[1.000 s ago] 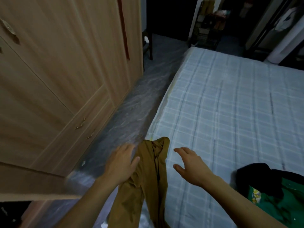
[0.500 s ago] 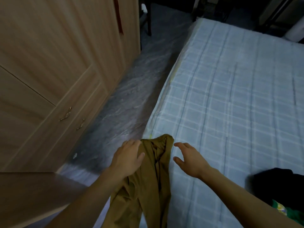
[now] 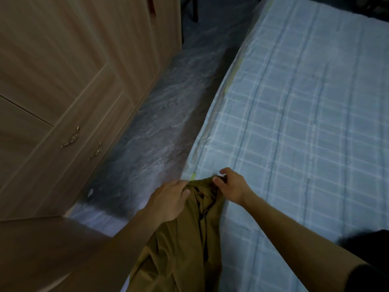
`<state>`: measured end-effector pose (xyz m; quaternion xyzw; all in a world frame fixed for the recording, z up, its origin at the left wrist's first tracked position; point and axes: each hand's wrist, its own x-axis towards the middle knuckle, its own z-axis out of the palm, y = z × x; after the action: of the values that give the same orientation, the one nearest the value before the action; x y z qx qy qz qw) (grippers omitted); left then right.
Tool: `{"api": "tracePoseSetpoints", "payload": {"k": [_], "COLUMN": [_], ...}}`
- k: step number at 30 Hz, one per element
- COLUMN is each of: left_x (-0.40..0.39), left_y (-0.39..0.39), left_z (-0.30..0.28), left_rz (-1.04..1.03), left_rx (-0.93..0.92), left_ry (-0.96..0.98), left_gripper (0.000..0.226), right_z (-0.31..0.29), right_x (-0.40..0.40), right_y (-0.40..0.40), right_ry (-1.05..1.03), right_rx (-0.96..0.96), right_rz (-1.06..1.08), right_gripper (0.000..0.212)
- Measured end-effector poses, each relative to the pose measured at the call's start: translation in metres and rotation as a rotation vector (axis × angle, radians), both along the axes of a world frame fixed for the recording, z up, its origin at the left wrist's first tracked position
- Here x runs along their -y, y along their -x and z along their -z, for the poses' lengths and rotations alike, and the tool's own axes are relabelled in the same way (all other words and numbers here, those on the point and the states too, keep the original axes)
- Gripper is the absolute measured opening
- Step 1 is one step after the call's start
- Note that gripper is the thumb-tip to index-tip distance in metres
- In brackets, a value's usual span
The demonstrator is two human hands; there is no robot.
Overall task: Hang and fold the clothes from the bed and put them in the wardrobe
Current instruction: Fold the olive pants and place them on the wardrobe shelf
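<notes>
Trousers [image 3: 185,239] are lying at the bed's [image 3: 305,123] 7 o'clock edge, left hand [image 3: 168,200] pressing flat and right hand [image 3: 230,186] pinching the waistband, so I'm guessing folding's next.

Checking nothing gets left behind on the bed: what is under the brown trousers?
The brown trousers lie along the corner of the blue checked bedsheet, with the left hand and right hand at their waistband. Whatever lies beneath the cloth is covered.
</notes>
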<state>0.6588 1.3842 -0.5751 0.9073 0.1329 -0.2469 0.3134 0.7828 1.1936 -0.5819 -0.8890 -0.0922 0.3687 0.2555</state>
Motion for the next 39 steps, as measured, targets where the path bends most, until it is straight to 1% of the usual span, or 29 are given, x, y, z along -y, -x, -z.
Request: {"api": "tracePoseSetpoints", "payload": {"k": [3,6,8,10,12,14,15,17,21,23,26,29,32,34,37,39], "left_x": [0.004,0.002,0.0,-0.001,-0.001,0.001,0.002,0.005,0.009,0.009,0.01,0.013,0.02,0.028,0.049,0.066], "left_y": [0.006,0.007,0.005,0.001,-0.002,-0.003,-0.003,-0.002,0.001,0.003,0.005,0.008,0.012,0.016,0.023,0.026], "left_z": [0.003,0.004,0.002,0.0,-0.003,-0.007,-0.009,-0.014,-0.023,-0.027,-0.035,-0.046,-0.064,-0.08,-0.11,-0.131], "left_rz": [0.011,0.024,0.002,-0.018,-0.027,-0.031,-0.033,-0.04,-0.07,-0.101,-0.128,-0.108,-0.06,-0.027,0.002,0.01], "left_rx": [0.013,0.032,0.041,0.044,0.045,0.049,0.055,0.081,0.133,0.145,0.16,0.173,0.19,0.193,0.217,0.273], "left_ry": [0.017,0.013,0.012,0.017,0.017,0.007,0.001,-0.012,0.01,0.026,0.037,0.035,0.103,0.186,0.347,0.38], "left_gripper": [0.041,0.036,0.032,0.029,0.027,0.026,0.025,0.024,0.022,0.022,0.027,0.046,0.064,0.066,0.059,0.054], "right_z": [0.011,0.017,0.019,0.02,0.018,0.014,0.012,0.005,-0.021,-0.037,-0.065,-0.096,-0.131,-0.156,-0.193,-0.217], "right_x": [-0.006,-0.008,-0.007,-0.005,-0.004,-0.003,-0.002,0.0,0.009,0.015,0.025,0.036,0.049,0.058,0.077,0.093], "right_y": [-0.005,-0.005,-0.005,-0.005,-0.007,-0.008,-0.008,-0.008,-0.002,0.003,0.012,0.019,0.027,0.033,0.044,0.053], "right_ry": [0.035,0.044,0.027,-0.03,-0.09,-0.12,-0.14,-0.194,-0.263,-0.267,-0.323,-0.418,-0.498,-0.545,-0.604,-0.627], "right_rx": [-0.018,-0.038,-0.072,-0.127,-0.243,-0.343,-0.35,-0.288,-0.122,-0.034,0.091,0.154,0.235,0.27,0.331,0.358], "right_rz": [0.113,0.137,0.199,0.28,0.349,0.358,0.35,0.326,0.253,0.173,0.057,0.024,-0.028,-0.046,-0.041,-0.049], "right_gripper": [0.03,0.022,0.02,0.025,0.04,0.054,0.055,0.049,0.022,0.015,0.015,0.022,0.025,0.025,0.025,0.024]}}
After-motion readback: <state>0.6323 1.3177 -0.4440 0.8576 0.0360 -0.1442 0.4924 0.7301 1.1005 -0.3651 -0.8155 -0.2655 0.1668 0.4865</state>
